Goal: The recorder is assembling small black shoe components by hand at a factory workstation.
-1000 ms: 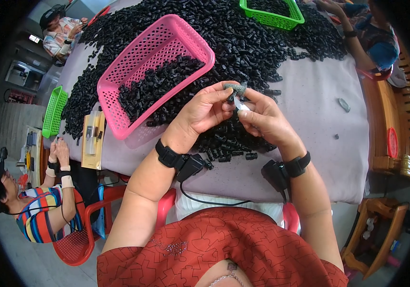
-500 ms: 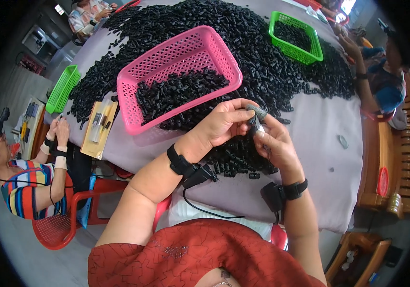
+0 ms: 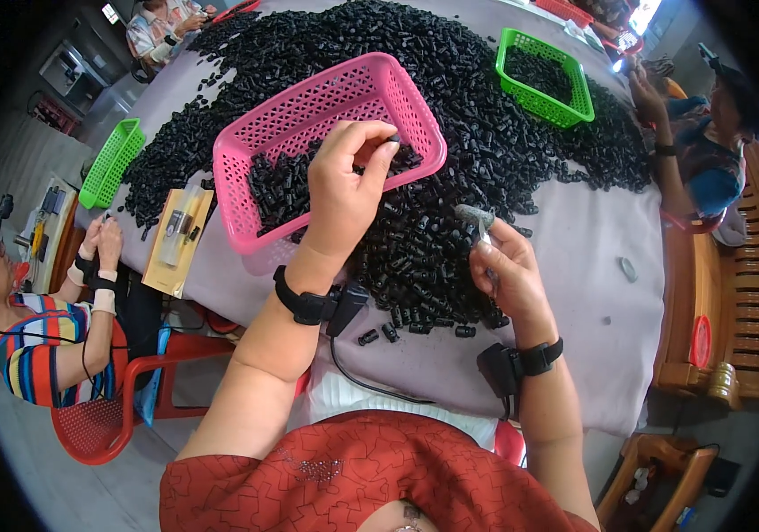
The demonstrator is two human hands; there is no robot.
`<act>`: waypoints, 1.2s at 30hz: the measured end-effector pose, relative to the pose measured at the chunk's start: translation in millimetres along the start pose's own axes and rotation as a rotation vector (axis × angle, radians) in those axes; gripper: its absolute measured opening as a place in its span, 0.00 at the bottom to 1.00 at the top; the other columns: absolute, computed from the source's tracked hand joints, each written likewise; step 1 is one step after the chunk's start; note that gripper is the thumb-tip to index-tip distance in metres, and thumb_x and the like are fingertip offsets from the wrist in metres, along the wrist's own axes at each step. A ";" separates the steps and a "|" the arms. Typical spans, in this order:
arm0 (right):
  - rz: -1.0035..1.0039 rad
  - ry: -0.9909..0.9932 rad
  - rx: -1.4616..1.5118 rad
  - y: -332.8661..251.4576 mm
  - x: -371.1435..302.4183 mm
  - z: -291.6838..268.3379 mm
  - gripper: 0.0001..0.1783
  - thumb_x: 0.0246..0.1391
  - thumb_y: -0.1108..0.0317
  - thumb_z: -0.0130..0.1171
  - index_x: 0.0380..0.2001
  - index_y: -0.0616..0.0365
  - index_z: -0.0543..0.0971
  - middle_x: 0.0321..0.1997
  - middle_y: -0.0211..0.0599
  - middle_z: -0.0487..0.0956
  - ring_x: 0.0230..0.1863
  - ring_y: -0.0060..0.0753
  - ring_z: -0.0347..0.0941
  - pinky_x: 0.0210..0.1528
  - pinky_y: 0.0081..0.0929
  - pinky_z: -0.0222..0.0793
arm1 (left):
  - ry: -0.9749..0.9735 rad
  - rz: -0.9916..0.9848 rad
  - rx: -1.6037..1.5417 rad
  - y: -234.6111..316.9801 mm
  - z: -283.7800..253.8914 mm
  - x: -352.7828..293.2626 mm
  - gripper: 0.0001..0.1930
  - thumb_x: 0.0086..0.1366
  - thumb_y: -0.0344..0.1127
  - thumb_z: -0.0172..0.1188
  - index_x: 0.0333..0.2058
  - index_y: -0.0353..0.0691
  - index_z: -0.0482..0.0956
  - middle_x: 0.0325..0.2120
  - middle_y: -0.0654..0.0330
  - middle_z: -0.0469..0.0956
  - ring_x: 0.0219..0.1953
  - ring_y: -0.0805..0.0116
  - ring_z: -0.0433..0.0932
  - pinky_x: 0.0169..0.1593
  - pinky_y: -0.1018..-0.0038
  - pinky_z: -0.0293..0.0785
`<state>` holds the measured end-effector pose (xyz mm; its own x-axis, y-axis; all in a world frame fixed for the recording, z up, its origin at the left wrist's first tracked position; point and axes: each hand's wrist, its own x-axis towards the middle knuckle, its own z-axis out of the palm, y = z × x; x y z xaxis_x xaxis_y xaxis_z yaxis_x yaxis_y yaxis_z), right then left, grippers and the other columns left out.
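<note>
Above the near right part of a pink basket (image 3: 230, 191), my left hand (image 3: 344, 191) pinches a small black plastic part (image 3: 393, 138) between thumb and fingers. More such parts lie inside the basket. My right hand (image 3: 508, 270) grips a small knife (image 3: 484, 234) with a light, narrow blade; most of its handle is hidden in the fingers. A grey wrap (image 3: 475, 215) covers the tip of a finger on that hand. Under and left of the right hand spreads a near pile of black parts (image 3: 424, 266), and a few loose ones lie at its front edge.
A large black heap (image 3: 477, 97) covers the table's far side. Green baskets (image 3: 508, 80) stand far right and left (image 3: 113, 164). A yellow pad (image 3: 167, 275) with a clear tube lies left. Other people sit around the table. A red chair (image 3: 122, 417) stands left.
My left hand has moved away from the right one, up and left over the pink basket, with a black part. The right hand stays nearly in place, still holding the knife.
</note>
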<state>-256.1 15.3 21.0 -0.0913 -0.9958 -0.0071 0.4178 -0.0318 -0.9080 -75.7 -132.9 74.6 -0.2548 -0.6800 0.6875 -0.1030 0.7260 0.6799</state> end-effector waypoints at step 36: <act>-0.045 0.121 -0.022 7.2 1.5 -2.9 0.11 0.62 0.65 0.54 0.42 0.61 0.74 0.23 0.25 0.71 0.17 0.13 0.63 0.16 0.11 0.55 | -0.799 0.156 0.217 -16.9 44.1 -48.4 0.10 0.55 0.32 0.64 0.36 0.38 0.78 0.34 0.55 0.76 0.39 0.54 0.77 0.42 0.64 0.75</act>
<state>-255.8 13.9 13.2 -0.2183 -0.9758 -0.0155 0.3907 -0.0728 -0.9176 -104.0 -107.7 18.6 -0.8768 -0.3525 0.3270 -0.1717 0.8648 0.4719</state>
